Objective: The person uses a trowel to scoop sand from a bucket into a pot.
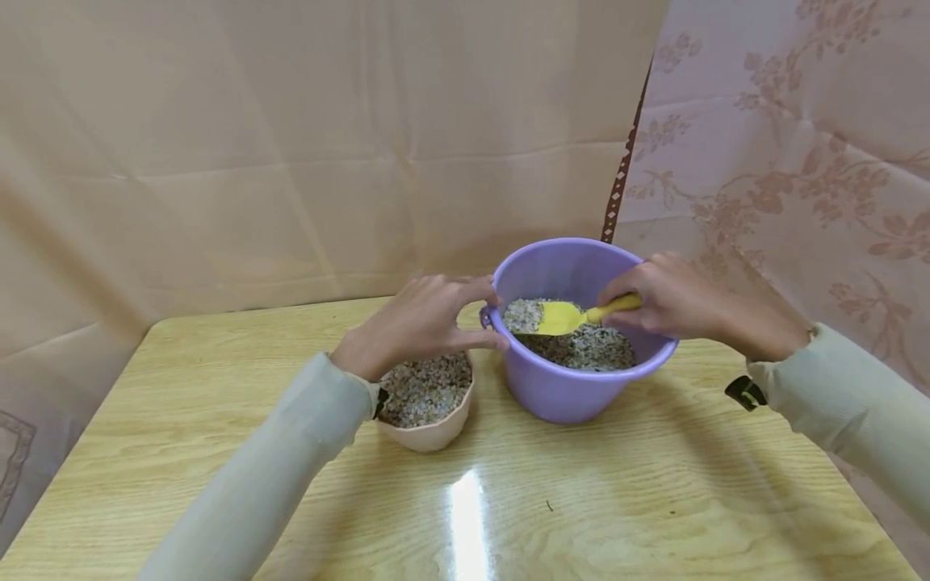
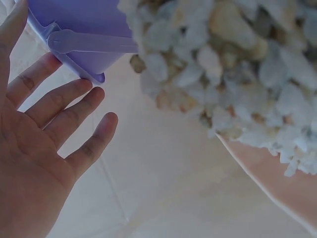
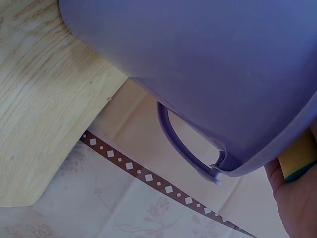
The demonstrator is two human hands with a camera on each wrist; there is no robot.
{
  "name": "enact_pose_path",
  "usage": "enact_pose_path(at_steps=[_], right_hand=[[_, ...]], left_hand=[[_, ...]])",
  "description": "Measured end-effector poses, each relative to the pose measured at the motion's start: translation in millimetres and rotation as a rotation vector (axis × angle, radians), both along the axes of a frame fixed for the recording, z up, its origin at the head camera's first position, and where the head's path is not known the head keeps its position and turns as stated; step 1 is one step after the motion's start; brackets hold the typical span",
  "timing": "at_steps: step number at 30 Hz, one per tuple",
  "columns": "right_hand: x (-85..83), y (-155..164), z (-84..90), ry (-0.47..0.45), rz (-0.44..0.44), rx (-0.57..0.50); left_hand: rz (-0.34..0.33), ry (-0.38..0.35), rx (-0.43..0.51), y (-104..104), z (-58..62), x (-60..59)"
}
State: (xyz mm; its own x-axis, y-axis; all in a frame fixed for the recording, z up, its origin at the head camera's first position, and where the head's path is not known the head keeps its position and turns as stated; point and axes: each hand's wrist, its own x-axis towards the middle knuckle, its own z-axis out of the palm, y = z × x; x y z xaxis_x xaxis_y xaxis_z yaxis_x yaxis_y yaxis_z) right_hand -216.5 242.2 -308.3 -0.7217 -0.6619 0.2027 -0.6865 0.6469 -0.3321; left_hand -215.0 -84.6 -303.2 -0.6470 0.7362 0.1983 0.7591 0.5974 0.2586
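My right hand grips the handle of a yellow trowel inside a purple bucket. Gravel lies in the bucket, and some of it is on the trowel's blade. At the bucket's left rim, the thumb and fingertips of my left hand touch the edge; in the left wrist view the fingers are spread and fairly straight. Under that wrist stands a pale pink pot full of gravel, partly hidden by the arm. In the right wrist view the bucket's wall covers the blade.
The bucket and pot stand close together on a wood-grain table. Beige cloth hangs behind it, and a floral cloth at the right. The bucket's handle hangs down on its far side. A small dark scrap lies in front.
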Motion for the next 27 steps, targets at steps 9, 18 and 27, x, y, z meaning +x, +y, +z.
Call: enact_pose_path(at_steps=[9, 18, 27], right_hand=[[1.6, 3.5, -1.5, 0.118, 0.04, -0.06], [3.8, 7.9, -0.2, 0.208, 0.038, -0.07], [6.0, 12.8, 2.9, 0.262, 0.043, -0.074]], left_hand=[[0.0, -0.002, 0.009, -0.5, 0.6, 0.6], [0.011, -0.002, -0.003, -0.7, 1.2, 0.4], [0.006, 0.0, 0.0, -0.3, 0.6, 0.2]])
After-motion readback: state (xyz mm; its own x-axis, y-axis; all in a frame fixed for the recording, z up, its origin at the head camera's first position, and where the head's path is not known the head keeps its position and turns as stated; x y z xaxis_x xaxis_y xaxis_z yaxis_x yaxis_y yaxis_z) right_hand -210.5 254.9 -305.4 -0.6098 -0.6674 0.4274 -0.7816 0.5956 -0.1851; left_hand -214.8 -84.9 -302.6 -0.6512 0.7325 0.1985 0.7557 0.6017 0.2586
